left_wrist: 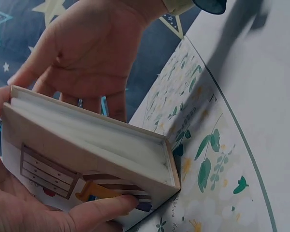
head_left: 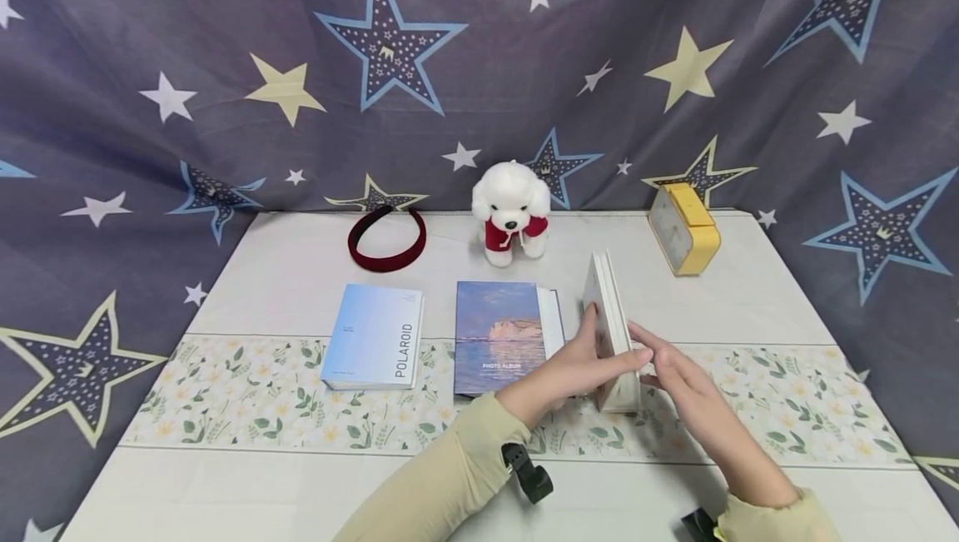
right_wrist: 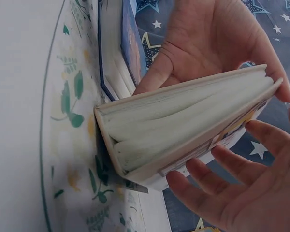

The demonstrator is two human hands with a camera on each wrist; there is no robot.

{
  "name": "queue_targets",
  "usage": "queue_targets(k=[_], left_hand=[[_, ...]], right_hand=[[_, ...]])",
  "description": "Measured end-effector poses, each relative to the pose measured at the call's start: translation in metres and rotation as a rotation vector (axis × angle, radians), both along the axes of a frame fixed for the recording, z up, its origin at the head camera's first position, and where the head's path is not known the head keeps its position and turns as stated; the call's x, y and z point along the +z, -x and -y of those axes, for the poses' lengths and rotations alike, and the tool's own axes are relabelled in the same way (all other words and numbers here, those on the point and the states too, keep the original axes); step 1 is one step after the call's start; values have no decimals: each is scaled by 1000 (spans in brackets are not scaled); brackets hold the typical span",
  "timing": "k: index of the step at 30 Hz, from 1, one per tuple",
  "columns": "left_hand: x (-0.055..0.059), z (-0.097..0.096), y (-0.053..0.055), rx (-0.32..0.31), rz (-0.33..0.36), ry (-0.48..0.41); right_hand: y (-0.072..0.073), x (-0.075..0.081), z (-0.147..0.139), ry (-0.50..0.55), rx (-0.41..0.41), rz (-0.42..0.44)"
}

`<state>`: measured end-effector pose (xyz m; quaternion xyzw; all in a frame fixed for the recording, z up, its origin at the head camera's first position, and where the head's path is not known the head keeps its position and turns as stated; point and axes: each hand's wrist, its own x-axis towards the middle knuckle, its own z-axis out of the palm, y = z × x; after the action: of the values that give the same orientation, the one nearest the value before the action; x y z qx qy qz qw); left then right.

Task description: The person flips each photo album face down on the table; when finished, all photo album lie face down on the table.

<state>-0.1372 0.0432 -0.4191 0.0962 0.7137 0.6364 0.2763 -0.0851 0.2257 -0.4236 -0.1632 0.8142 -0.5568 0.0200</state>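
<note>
A thick photo album (head_left: pixel 616 325) with pale covers stands on edge on the right part of the table, its page edges turned up in the left wrist view. My left hand (head_left: pixel 565 371) grips it from the left, fingers against that cover and thumb across the near edge. At the right cover, my right hand (head_left: pixel 685 392) touches with nearly straight fingers. Its fingertips (right_wrist: pixel 183 176) rest along a cover with a printed drawing in the right wrist view. Just left of the hands lies a blue photo album (head_left: pixel 498 334) with a seaside painting, partly out of a sleeve.
Further left lies a light-blue Polaroid album (head_left: pixel 375 334). Along the back stand a dark red headband (head_left: pixel 387 263), a white plush dog (head_left: pixel 511 205) in a red top and a yellow clock (head_left: pixel 693 234). A starry curtain (head_left: pixel 464 67) hangs behind the table.
</note>
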Motion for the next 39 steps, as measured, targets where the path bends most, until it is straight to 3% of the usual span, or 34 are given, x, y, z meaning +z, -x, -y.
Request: queue_targets(k=[11,19,23,28,34,39], left_hand=[[0,5,-4,57,-12,-52],[2,7,-3,42,-24,-299],[2,10,-2,26,-28,-359],[0,10,-1,27,-21,-351],[-2,10,0,68,-49,-277],[-5,10,1,26,-64,-309]], right_hand=[[0,-10,-3,-81,4,58],[-1,-14,-7,-165,-8,126],[0,-17,-11,-190,-10,161],[1,-21,-17,-200,-30,201],[2,-24,-24,-187,-50,169],[2,-25,-28,-195,-69,144]])
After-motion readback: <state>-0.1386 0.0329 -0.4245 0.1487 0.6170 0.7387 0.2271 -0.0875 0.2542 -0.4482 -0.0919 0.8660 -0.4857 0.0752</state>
